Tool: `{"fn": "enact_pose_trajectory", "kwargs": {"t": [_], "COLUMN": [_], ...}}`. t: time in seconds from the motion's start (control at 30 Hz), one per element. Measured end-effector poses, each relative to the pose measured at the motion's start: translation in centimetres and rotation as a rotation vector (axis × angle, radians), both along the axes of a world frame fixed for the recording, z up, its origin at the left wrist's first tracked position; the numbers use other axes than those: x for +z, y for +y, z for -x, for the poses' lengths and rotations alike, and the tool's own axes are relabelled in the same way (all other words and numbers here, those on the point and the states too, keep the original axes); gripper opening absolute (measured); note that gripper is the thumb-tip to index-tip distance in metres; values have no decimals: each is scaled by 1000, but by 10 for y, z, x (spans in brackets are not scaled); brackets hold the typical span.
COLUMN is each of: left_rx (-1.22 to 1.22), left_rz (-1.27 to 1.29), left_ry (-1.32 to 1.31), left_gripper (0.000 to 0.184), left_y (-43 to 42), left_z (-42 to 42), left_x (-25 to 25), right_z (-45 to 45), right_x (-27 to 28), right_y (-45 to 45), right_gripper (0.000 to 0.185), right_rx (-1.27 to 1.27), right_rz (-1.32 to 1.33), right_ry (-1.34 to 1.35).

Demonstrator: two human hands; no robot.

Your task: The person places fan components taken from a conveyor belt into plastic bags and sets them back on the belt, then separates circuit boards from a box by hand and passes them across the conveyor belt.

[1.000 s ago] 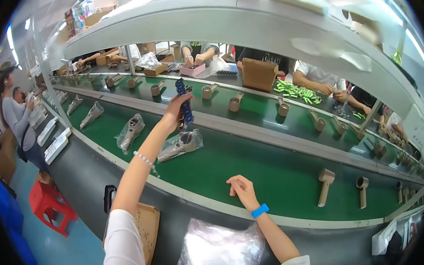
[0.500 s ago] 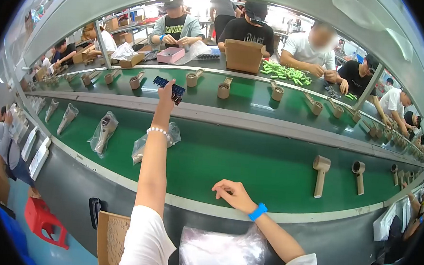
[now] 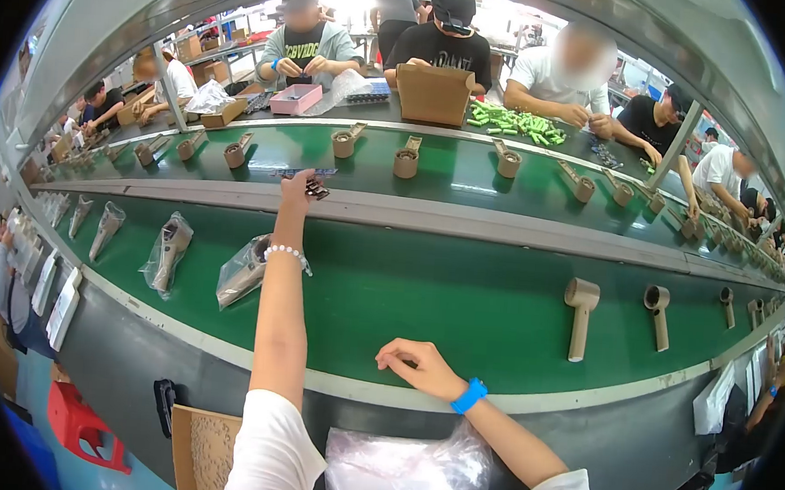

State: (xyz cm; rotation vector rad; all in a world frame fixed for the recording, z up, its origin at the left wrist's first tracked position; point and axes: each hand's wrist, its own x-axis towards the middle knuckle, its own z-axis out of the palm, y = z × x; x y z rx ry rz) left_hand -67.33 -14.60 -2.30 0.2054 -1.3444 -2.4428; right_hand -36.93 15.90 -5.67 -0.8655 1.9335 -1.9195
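Stretched forward over the metal divider (image 3: 465,229) between two green belts, my left hand (image 3: 297,188) grips a dark blue strip (image 3: 318,174) with small dark parts beneath it. A bagged beige device (image 3: 247,272) lies below that hand on the near belt (image 3: 426,292). My right hand (image 3: 416,366) rests at the near belt's front edge, fingers curled together; whatever lies inside them, if anything, is hidden. Beige housings (image 3: 579,317) stand farther right on the same belt.
Clear plastic bags (image 3: 405,475) lie in front of me, beside an open cardboard box (image 3: 203,449). Beige parts (image 3: 406,160) line the far belt. Co-workers sit behind it, near green cells (image 3: 517,124) and a pink box (image 3: 295,99). A red stool (image 3: 85,428) stands left.
The view has tilted and shifted. My left hand has lowered the blue strip, now nearly flat, toward the divider. The belt items appear farther left. My right hand stays curled.
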Motion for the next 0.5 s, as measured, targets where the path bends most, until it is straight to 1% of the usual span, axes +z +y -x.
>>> {"fn": "enact_pose_trajectory", "kwargs": {"t": [0.03,0.07,0.1,0.13,0.2,0.23,0.3,0.33,0.4,0.43,0.5], "left_rx": [-10,33,77,168,243,229,-22,13,66,74,91], "left_rz": [40,-19,-78,-127,-145,-197,-191,-281,-435,-558,-556], "left_ry": [-25,25,77,57,84,128,312,265,255,214,317], "left_gripper": [17,27,38,60,69,48,28,17,21,23,25], "left_y": [-7,-10,-5,3,13,12,-10,-14,-6,1,-5], "left_z": [7,23,20,15,3,4,11,19,2,-11,-10], "left_x": [-8,-24,-21,-21,-17,-18,-33,-41,-31,-24,-39], "right_z": [1,1,1,1,2,1,0,0,-1,-1,-1], "right_x": [0,-1,-2,-1,2,0,2,4,3,3,3], "right_y": [-1,-1,-1,-1,-1,-1,-5,-5,-5,-6,-3], "right_gripper": [12,12,12,12,11,11,11,11,11,11,11], "right_rx": [3,9,14,17,25,24,22,25,24,25,29], "right_rz": [3,7,3,-3,-36,-28,-20,-26,-36,-33,-32], "right_ry": [10,16,11,7,-2,-5,-9,-9,-15,-9,-8]}}
